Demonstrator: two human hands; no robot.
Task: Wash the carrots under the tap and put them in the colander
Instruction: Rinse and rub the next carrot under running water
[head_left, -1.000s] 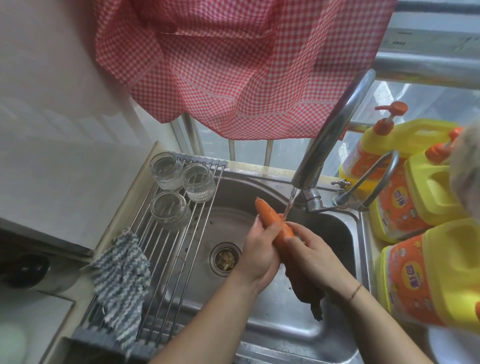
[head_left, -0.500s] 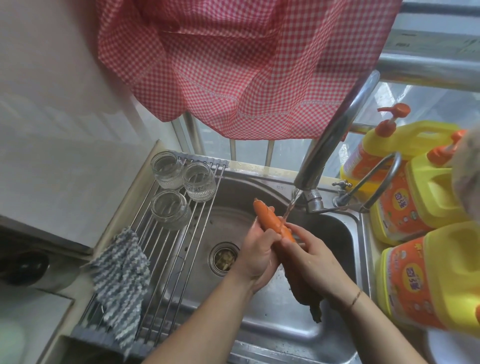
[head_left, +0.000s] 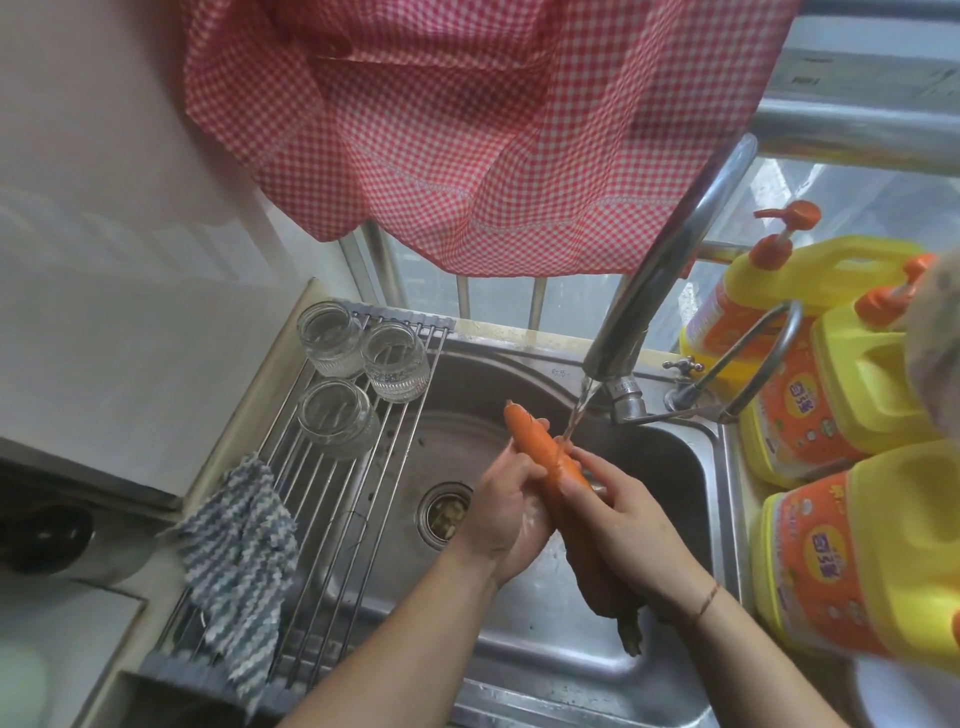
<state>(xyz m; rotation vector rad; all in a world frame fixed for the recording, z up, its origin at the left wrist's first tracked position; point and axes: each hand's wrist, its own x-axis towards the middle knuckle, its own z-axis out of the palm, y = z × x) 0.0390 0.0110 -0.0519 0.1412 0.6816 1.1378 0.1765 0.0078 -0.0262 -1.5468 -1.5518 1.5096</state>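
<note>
Carrot (head_left: 545, 452) held slantwise over the sink (head_left: 670, 467), clasped from both sides — left hand (head_left: 506, 512) wrapped round its near side, right hand (head_left: 626, 517) curled over the lower stretch, blunt tip poking up past the fingers. Water (head_left: 579, 415) from the tap (head_left: 670, 270) striking just where the two grips meet. Stiff and fairly light by the look of it, but wet and likely slick; best gripped round the thick middle, not the tapering end or the dark stalk hanging below the right wrist. Outward: drain (head_left: 444, 514), rack (head_left: 332, 499) with three glasses (head_left: 337, 418) and striped cloth (head_left: 239, 545), yellow bottles (head_left: 857, 374) at right. No colander in sight.
</note>
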